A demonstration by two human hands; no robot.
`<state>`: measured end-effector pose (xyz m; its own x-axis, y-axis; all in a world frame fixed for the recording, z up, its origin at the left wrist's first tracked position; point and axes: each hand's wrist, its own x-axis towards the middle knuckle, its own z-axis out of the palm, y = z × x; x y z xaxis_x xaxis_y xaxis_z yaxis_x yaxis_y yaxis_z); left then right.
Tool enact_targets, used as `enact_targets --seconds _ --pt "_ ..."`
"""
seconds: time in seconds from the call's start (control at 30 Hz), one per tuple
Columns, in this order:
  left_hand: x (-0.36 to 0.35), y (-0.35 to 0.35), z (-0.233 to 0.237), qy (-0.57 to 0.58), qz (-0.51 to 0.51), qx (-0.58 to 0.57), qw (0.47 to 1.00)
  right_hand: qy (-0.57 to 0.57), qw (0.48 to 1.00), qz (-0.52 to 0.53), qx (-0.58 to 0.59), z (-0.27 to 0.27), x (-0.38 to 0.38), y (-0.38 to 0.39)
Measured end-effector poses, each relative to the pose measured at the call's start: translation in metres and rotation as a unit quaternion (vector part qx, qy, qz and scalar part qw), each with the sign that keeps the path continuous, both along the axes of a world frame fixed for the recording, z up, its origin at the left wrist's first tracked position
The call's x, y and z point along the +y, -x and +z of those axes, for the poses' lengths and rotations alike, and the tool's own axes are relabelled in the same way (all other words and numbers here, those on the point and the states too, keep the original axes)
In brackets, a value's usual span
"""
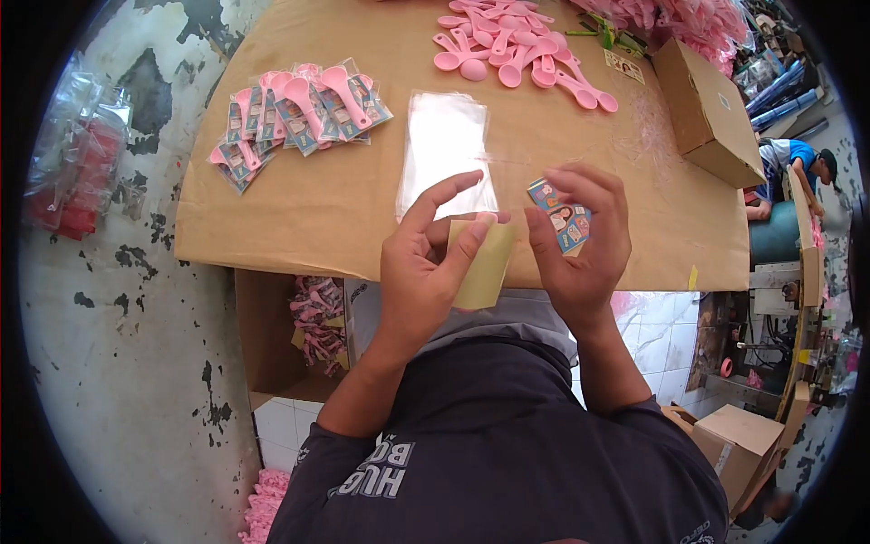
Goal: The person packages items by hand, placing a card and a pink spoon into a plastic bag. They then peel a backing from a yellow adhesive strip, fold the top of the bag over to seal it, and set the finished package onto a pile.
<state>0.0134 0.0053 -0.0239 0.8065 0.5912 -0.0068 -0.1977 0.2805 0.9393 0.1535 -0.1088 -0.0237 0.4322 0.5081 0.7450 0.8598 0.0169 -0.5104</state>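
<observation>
Left hand [421, 258]: grip pinching a yellowish card [482, 272] at the near edge of the worktop [290, 204].
Right hand [591, 240]: grip released, thumb and fingers apart, by printed cards [571, 222].
Clear sleeves [444, 131]: stacked beyond the left hand.
Pink spoons [510, 74]: heaped farther off.

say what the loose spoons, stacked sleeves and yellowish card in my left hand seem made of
Loose spoons: likely moulded plastic, smooth, uniformly pink with soft highlights.
Stacked sleeves: probably plastic film, glossy, with bright glare.
Yellowish card: perhaps paperboard, plain and fairly matt, coating unclear.
</observation>
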Motion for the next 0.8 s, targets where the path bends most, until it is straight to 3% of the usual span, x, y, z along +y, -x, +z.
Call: enact_targets --seconds 0.13,0.2,0.27,0.47,0.67,0.73,0.77,0.8 --pt "-0.012 0.001 -0.003 -0.059 0.022 0.001 0.998 0.045 0.995 -0.021 -0.09 0.014 0.011 0.004" --pt "-0.012 0.004 -0.004 -0.069 0.045 -0.004 0.997 0.04 0.994 -0.023 -0.103 0.013 0.016 0.005" --pt "-0.005 0.013 -0.009 -0.189 -0.024 0.064 0.98 0.035 0.993 -0.02 -0.113 0.012 0.02 0.006" --pt "-0.007 0.013 -0.004 -0.251 0.005 0.043 0.967 0.026 0.992 -0.021 -0.122 0.01 0.019 0.003" --pt "-0.01 0.012 -0.007 -0.221 -0.02 0.056 0.973 0.012 0.999 0.025 0.03 0.009 0.013 -0.005" --pt "-0.011 0.011 -0.006 -0.188 -0.026 0.065 0.98 -0.1 0.979 0.044 0.175 0.002 0.013 -0.018" --pt "-0.01 0.011 -0.008 -0.137 -0.029 0.055 0.989 -0.101 0.978 0.043 0.176 0.004 0.01 -0.025" --pt "-0.009 0.011 -0.009 -0.087 -0.032 0.045 0.995 -0.184 0.927 0.096 0.313 0.01 0.006 -0.032"
